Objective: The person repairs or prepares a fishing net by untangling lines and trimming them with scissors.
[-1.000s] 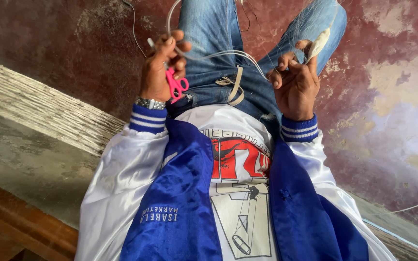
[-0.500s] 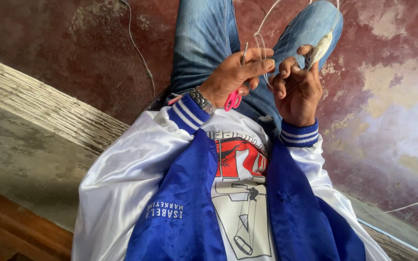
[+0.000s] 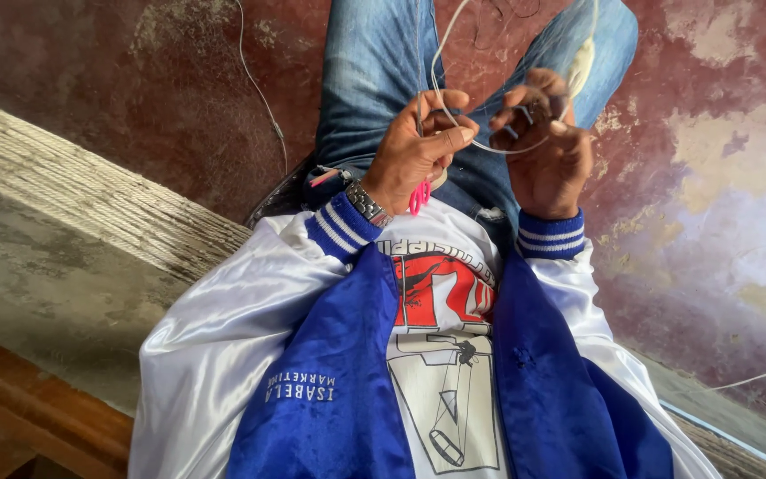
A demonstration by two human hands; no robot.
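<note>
Between the fingertips: a thin white cord (image 3: 489, 147) runs in a shallow sagging span from one hand to the other, then rises in a loop above both hands and out of the top edge.
Cord, position: in front of the lap, above the blue jeans (image 3: 374, 80), held clear of the cloth, seemingly so that the span stays free to work.
Left hand (image 3: 414, 151): fingers curled inward, thumb pressed toward the forefinger tip; the cord passes through this pinch. Grip closed on the cord.
Pink tool (image 3: 418, 197): hangs below the left palm, near the heel of the hand; it looks like the handle loops of small scissors, parked on the lower fingers so the upper fingers stay free for the cord. Its exact seating cannot be told.
Right hand (image 3: 543, 146): fingers bent and bunched, tips closed around the cord's other end; small dark marks near the fingertips are too small to identify.
Pale shuttle-like piece (image 3: 582, 62): just above the right fingers, touching or wrapped by the cord; which one is unclear.
Wrist of the left hand: a metal watch band (image 3: 367, 204), just below the palm.
Sleeves: white satin jacket (image 3: 223, 328) with blue striped cuffs.
Beyond the fingers: a worn red floor (image 3: 711, 177); a second thin wire (image 3: 259, 89) lies on it, well apart.
</note>
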